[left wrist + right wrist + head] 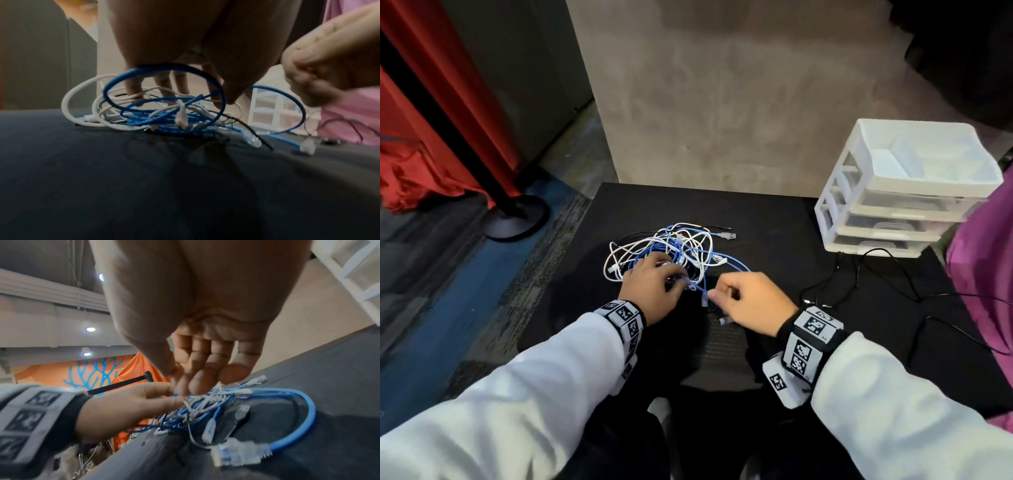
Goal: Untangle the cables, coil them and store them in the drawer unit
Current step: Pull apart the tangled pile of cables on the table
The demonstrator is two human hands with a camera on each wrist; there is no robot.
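Black cloth table point(756, 219) — grey wall point(722, 85), red drape point(431, 102) behind.

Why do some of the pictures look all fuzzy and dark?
Head view: fairly sharp, the drawer unit bends from the wide lens. Left wrist view: the left hand is close and blurred, the black table dim and shadowy. Right wrist view: the right hand smears near the tangled cables, and ceiling lights glare.
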